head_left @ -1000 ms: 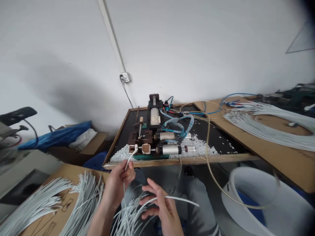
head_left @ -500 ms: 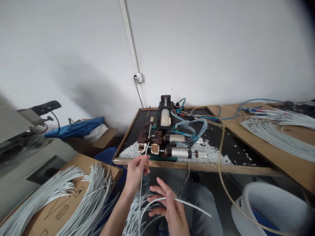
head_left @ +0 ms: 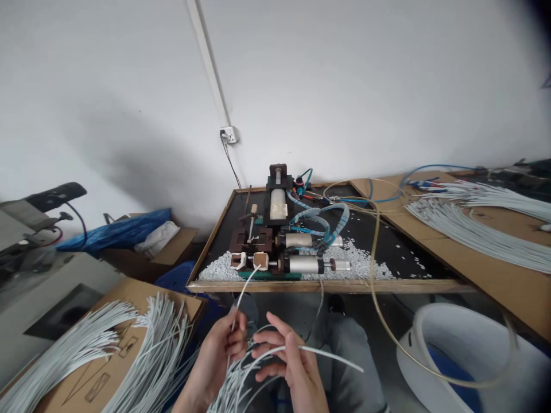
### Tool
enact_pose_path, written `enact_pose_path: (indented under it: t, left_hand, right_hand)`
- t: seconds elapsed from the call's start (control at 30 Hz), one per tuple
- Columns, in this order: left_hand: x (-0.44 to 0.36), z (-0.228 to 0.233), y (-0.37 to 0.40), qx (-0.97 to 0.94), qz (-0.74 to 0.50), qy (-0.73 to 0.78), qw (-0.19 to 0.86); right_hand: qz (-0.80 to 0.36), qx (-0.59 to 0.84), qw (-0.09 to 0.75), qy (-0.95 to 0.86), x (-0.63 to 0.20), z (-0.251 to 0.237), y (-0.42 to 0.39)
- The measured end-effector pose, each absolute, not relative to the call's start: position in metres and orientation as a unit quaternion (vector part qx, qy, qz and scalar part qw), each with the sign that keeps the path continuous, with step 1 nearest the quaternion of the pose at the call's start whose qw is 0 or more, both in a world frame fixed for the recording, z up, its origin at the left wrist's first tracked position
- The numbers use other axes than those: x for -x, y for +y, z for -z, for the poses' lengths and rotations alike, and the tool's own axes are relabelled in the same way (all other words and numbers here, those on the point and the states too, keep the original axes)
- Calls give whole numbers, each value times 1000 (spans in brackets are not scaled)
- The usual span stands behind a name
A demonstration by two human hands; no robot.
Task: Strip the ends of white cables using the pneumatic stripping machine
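My left hand [head_left: 219, 350] pinches a thin white cable [head_left: 243, 293] whose free end points up toward the front jaws of the small pneumatic machine [head_left: 279, 241] on the black-topped bench. Just to its right, my right hand [head_left: 288, 361] grips another white cable [head_left: 331, 357] that runs out to the right. Both hands hover low in front of the bench edge, over a loose bundle of white cables [head_left: 235, 384] in my lap.
White offcuts [head_left: 365, 267] litter the black bench top [head_left: 396, 246]. More white cables lie on a cardboard box [head_left: 129, 344] at the left and on the brown table [head_left: 482, 229] at the right. A white bucket [head_left: 456, 355] stands lower right, with a tan hose [head_left: 379, 310] looping across it.
My left hand has drawn back from the machine's jaws toward my lap, with the cable still in it. My right hand has held its cable about where it was.
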State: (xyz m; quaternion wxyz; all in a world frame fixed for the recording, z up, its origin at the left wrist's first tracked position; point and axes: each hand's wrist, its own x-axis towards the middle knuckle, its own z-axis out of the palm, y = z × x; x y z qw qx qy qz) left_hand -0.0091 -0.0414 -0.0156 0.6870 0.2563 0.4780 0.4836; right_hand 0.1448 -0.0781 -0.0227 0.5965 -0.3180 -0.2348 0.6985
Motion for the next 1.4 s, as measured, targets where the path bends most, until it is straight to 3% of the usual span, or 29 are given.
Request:
enact_pose_path:
  t: [0.17,0.43,0.8,1.4]
  left_hand:
    - [3,5,-45,-289,-591,435,614]
    - [-20,28,-10,-394,-596,496,494]
    - [-19,41,6,-414,-585,525,459]
    - [-12,44,13,-344,-597,494,530]
  right_hand:
    - [-701,304,602,-232,-145,18,-84]
    - [-695,291,613,-238,-160,10,-91]
    - [-693,285,619,-237,-161,13,-90]
    - [-699,285,606,-251,-159,19,-86]
